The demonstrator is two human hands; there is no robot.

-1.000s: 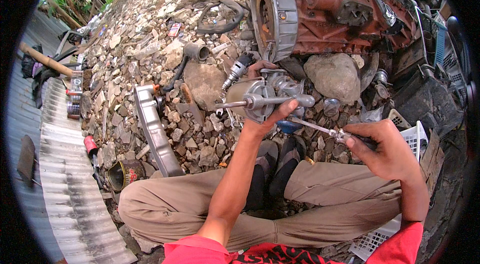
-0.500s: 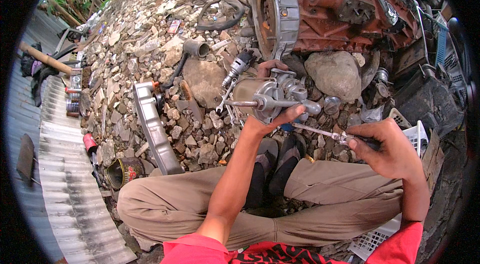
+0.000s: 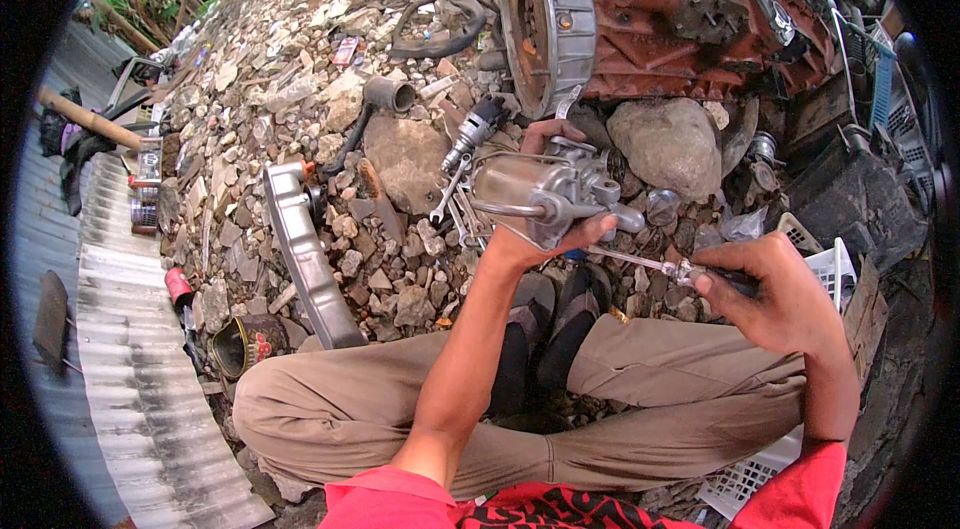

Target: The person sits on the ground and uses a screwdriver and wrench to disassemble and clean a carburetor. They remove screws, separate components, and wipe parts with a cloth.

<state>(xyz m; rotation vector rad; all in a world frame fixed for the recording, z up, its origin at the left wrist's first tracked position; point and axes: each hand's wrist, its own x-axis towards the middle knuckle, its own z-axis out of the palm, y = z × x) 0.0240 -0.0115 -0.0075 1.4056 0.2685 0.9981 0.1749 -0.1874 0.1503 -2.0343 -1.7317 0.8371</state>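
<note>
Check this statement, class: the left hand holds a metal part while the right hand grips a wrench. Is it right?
Not quite: in the head view, the right hand grips a screwdriver instead. The left hand does hold a metal part.

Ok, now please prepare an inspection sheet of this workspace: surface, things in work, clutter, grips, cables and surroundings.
Surface: loose stones, uneven.
Job's things: cylindrical metal assembly; screwdriver, its tip near the assembly, contact unclear.
Clutter: wrenches beside the assembly, long metal cover, open tin.
Left grip: holding the assembly, thumb on its near side.
Right grip: closed on the screwdriver's handle.
Cables: none identifiable; a black rubber loop lies on the stones.
Surroundings: rust-red engine block with grey bell housing ahead, corrugated sheets at left.
</note>
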